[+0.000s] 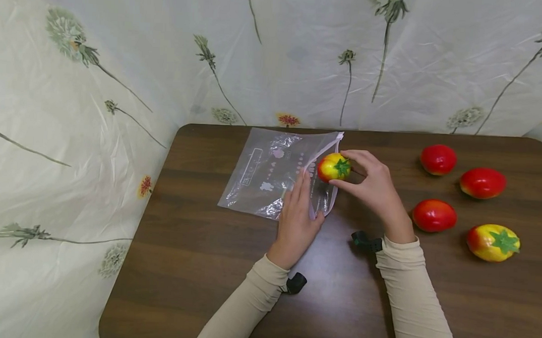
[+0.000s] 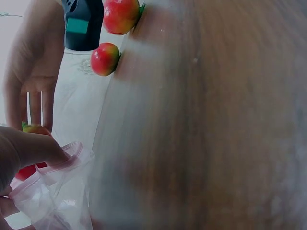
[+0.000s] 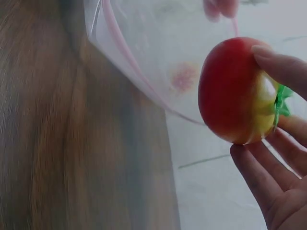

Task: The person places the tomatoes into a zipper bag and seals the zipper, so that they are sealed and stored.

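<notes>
A clear plastic zip bag point(image 1: 257, 181) with a pink-edged mouth lies flat near the table's back edge, mouth facing right. My left hand point(image 1: 294, 225) holds the mouth's edge; its thumb point(image 2: 43, 149) lies over the rim in the left wrist view. A red and yellow toy tomato point(image 1: 327, 169) with a green leaf top is pinched between thumb and fingers of my right hand point(image 1: 374, 186). It sits right at the bag's mouth, its red end point(image 3: 223, 91) toward the bag in the right wrist view.
To the right on the brown wooden table point(image 1: 193, 276) lie three red toy tomatoes, the back one point(image 1: 438, 159), one point(image 1: 483, 183) and one point(image 1: 434, 215), plus a yellow-red one point(image 1: 493, 242) with a leaf. A floral sheet point(image 1: 294, 59) hangs behind.
</notes>
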Tool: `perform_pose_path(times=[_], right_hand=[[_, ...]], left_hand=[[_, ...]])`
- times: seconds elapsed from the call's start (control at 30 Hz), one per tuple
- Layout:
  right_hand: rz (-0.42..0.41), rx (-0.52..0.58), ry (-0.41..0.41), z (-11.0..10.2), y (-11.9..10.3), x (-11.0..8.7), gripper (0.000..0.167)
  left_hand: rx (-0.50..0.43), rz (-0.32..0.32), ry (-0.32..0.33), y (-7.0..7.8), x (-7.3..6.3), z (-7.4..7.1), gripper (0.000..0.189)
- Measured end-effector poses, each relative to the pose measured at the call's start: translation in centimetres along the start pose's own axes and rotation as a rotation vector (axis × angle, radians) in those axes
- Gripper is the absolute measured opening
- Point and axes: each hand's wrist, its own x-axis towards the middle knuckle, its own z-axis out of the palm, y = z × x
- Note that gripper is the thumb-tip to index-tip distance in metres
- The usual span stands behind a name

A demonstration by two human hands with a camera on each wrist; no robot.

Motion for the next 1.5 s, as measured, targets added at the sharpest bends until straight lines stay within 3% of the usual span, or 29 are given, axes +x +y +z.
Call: perform_pose_path(times=[0.27, 0.53, 0.73, 1.23, 1.5], right_hand=[[0.023, -0.011, -0.049, 1.2, -0.1, 0.7, 0.065], [0.06, -0.181, -0.086, 2.0, -0.4, 1.1, 0.068], [0.026, -0.22, -0.095, 2.6, -0.3, 1.3, 0.067], [0.043, -0.154, -0.137, 3.4, 0.2, 1.1, 0.063], [0.048, -0.07, -0.104, 3.6, 0.6, 0.9, 0.043]], left_hand=[[0.009, 0.025, -0.002, 0.0, 0.0, 0.1, 0.11], [0.009, 0.021, -0.019, 0.2, -0.1, 0.0, 0.109], [0.023, 0.027, -0.009, 0.1, -0.1, 0.0, 0.111], [0.027, -0.013, -0.035, 0.2, -0.1, -0.1, 0.109], [0.026, -0.002, -0.022, 0.2, -0.2, -0.1, 0.108]])
